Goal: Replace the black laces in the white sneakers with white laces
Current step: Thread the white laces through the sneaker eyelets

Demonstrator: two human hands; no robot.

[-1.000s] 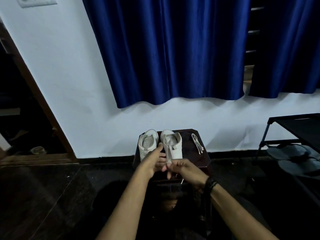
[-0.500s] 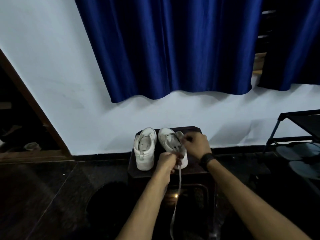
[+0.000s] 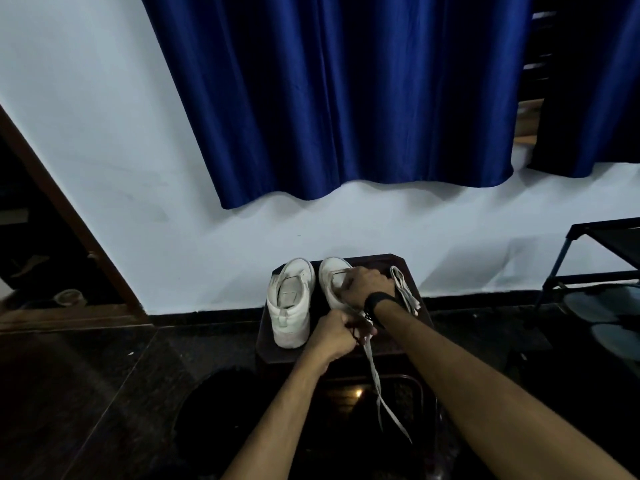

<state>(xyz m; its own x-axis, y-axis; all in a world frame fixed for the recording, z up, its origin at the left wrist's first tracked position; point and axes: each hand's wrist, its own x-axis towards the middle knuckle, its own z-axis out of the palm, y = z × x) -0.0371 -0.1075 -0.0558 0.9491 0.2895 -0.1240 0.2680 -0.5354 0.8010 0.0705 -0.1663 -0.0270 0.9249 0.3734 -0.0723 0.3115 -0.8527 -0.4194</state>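
Observation:
Two white sneakers stand side by side on a small dark stool [image 3: 420, 327] against the wall. The left sneaker [image 3: 290, 303] has no hand on it. My right hand [image 3: 367, 284] rests over the top of the right sneaker [image 3: 332, 275], fingers curled at its lace area. My left hand [image 3: 334, 336] is closed at that shoe's near end, gripping a white lace [image 3: 375, 382] whose two ends hang down past the stool's front. A second white lace [image 3: 403, 289] lies bundled on the stool, right of the shoe. No black laces are visible.
A blue curtain [image 3: 346, 98] hangs over the white wall behind. A dark metal shoe rack [image 3: 602, 271] with grey footwear stands at the right. A wooden door frame [image 3: 69, 216] is at the left. The floor is dark and glossy.
The view has tilted slightly and the shoes sit a little lower in it. My right hand has moved onto the right sneaker's top; the bundled lace beside it is uncovered again. My left hand keeps its grip.

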